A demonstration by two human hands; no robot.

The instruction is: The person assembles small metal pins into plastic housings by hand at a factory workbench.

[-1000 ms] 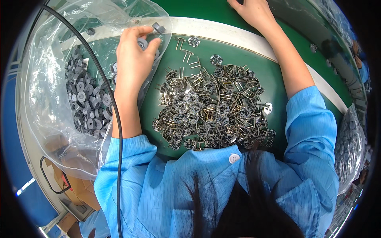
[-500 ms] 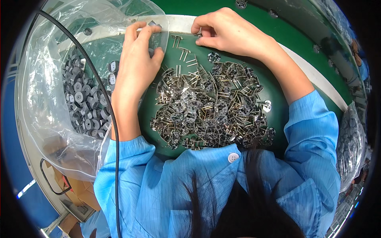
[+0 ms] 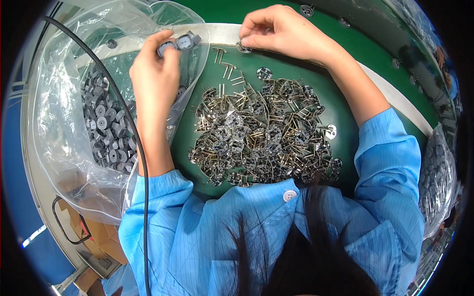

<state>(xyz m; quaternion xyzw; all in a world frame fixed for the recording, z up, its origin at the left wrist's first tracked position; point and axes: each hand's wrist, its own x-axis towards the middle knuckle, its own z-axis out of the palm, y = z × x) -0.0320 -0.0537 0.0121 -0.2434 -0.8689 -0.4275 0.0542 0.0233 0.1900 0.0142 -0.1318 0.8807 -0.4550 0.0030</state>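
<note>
My left hand [image 3: 152, 81] is over the clear plastic bag, thumb and fingers closed round a round grey plastic cap [image 3: 167, 46]. Beside its thumb sits another grey cap [image 3: 187, 41]; whether the hand touches it I cannot tell. My right hand [image 3: 289, 39] pinches a small round circuit board [image 3: 243, 48] over the white strip. Between and below my hands lies a heap of round circuit boards with metal pins [image 3: 261, 133]. A few loose boards [image 3: 228, 68] lie with pins down toward me, above the heap.
The clear plastic bag [image 3: 54, 143] holds many grey caps [image 3: 101, 121] on the left. A black cable [image 3: 111, 81] hangs across it. Several round boards [image 3: 307, 10] sit on the green surface beyond the white strip [image 3: 224, 33]. Another filled plastic bag [image 3: 437, 182] stands at right.
My left hand has moved left and its fingers have closed round a grey cap. A second cap shows more fully beside it. The board in my right hand now shows more of its face.
</note>
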